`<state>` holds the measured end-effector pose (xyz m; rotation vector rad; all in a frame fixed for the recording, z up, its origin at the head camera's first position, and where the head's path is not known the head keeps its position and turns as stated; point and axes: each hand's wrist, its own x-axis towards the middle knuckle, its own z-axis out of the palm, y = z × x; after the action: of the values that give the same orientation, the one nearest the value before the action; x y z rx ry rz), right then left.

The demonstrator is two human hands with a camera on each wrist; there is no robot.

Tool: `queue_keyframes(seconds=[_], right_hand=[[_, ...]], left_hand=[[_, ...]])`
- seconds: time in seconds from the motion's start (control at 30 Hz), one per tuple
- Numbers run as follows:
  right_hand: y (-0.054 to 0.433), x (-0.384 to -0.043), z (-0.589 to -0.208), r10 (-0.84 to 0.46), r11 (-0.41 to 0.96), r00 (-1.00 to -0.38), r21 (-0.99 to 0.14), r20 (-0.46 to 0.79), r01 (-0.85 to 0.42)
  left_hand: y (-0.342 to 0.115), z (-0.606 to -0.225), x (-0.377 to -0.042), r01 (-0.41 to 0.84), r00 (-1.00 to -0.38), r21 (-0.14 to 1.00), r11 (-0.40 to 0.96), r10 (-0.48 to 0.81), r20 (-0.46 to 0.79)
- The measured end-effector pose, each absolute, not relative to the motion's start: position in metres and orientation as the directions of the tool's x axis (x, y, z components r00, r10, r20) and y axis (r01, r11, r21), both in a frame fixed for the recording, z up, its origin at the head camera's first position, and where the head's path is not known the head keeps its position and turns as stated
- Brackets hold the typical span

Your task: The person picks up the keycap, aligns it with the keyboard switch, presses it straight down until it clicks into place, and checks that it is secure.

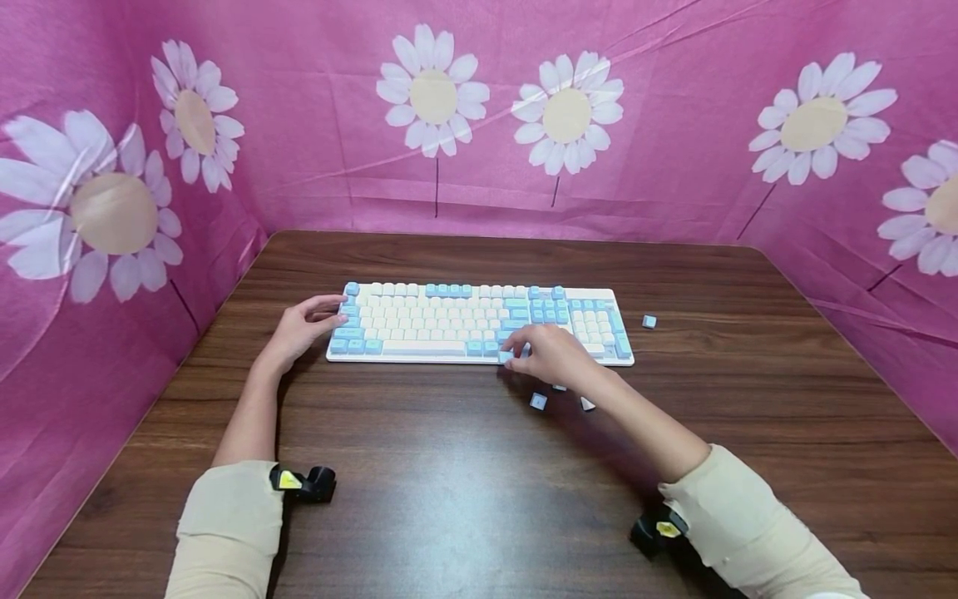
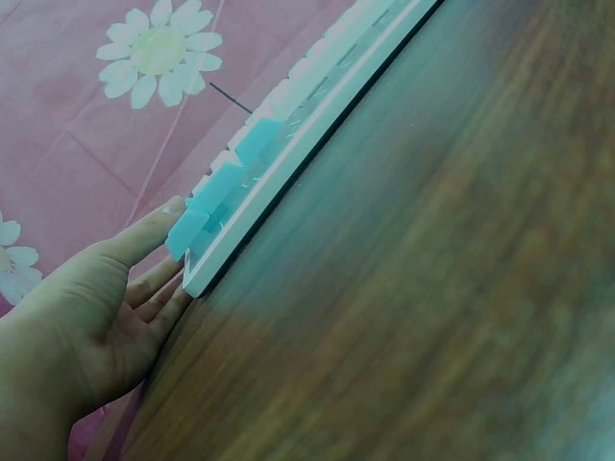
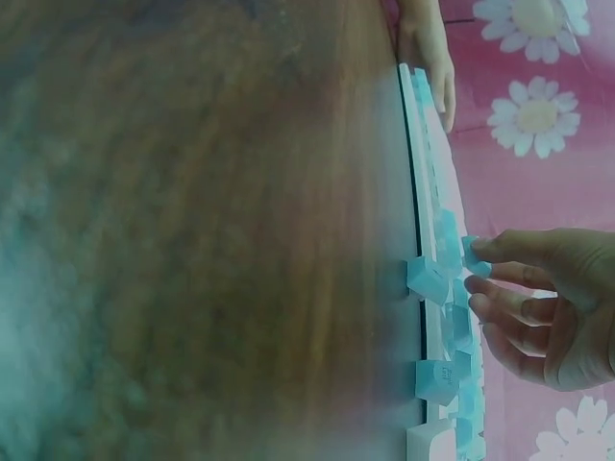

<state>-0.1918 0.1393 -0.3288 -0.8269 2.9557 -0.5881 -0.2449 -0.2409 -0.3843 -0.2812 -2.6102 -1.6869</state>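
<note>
A white keyboard with white and light-blue keycaps (image 1: 427,347) lies on the table. At its left end my left hand (image 1: 295,333) grips the edge, thumb by the blue keys and the other fingers at the end of the case in the left wrist view. My right hand (image 1: 554,353) is over the lower right part of the keyboard. Between thumb and fingertip it pinches a blue keycap (image 3: 475,257), seen in the right wrist view just above the key rows. The right hand hides some keys beneath it in the head view.
Loose keycaps lie in front of the keyboard: a light one (image 1: 538,401), a white one (image 1: 587,404) and another partly hidden by the right arm. A blue keycap (image 1: 649,321) sits right of the keyboard. Pink flowered cloth (image 1: 299,108) surrounds the wooden table (image 1: 419,482).
</note>
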Motion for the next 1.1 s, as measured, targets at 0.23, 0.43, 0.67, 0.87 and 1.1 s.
queue_keyframes(seconds=[0.23,0.43,0.67,0.87,1.1], right_hand=[[0.140,-0.196,-0.330,-0.511,0.786,-0.853,-0.343,0.110,-0.515],[0.140,-0.201,-0.332,-0.503,0.789,-0.854,-0.334,0.131,-0.516],[0.141,-0.204,-0.333,-0.480,0.796,-0.867,-0.348,0.133,-0.494],[0.141,-0.207,-0.334,-0.477,0.799,-0.868,-0.346,0.135,-0.493],[0.142,-0.211,-0.335,-0.479,0.796,-0.867,-0.348,0.140,-0.495]], left_hand=[[-0.241,-0.384,-0.245,0.162,-0.984,0.903,0.398,0.138,0.116],[-0.240,-0.383,-0.245,0.154,-0.985,0.906,0.393,0.137,0.108],[-0.241,-0.383,-0.245,0.139,-0.986,0.913,0.383,0.138,0.093],[-0.242,-0.385,-0.247,0.132,-0.986,0.916,0.379,0.141,0.084],[-0.241,-0.380,-0.245,0.133,-0.985,0.919,0.371,0.150,0.082]])
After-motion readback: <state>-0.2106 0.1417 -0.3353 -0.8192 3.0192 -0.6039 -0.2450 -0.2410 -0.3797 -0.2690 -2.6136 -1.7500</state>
